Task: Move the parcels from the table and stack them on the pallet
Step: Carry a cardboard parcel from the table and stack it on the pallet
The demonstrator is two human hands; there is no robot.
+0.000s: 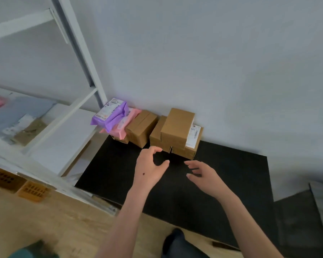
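Note:
A black pallet [222,183] lies on the floor against the wall. At its far edge stand several parcels: a purple mailer [111,114] on a pink mailer [125,125], a brown box [141,127] beside them, and a brown box [176,124] stacked on two lower boxes, one bearing a white label [193,135]. My left hand [150,169] hovers just in front of the stack, fingers loosely curved, holding nothing. My right hand [203,174] hovers to its right over the pallet, fingers relaxed and empty.
A white metal shelf rack [78,53] stands at the left, with a white surface [63,138] holding grey and pink mailers [17,112]. Orange crates [32,190] sit below it. A dark grey object [306,220] lies at the right. The floor is light wood.

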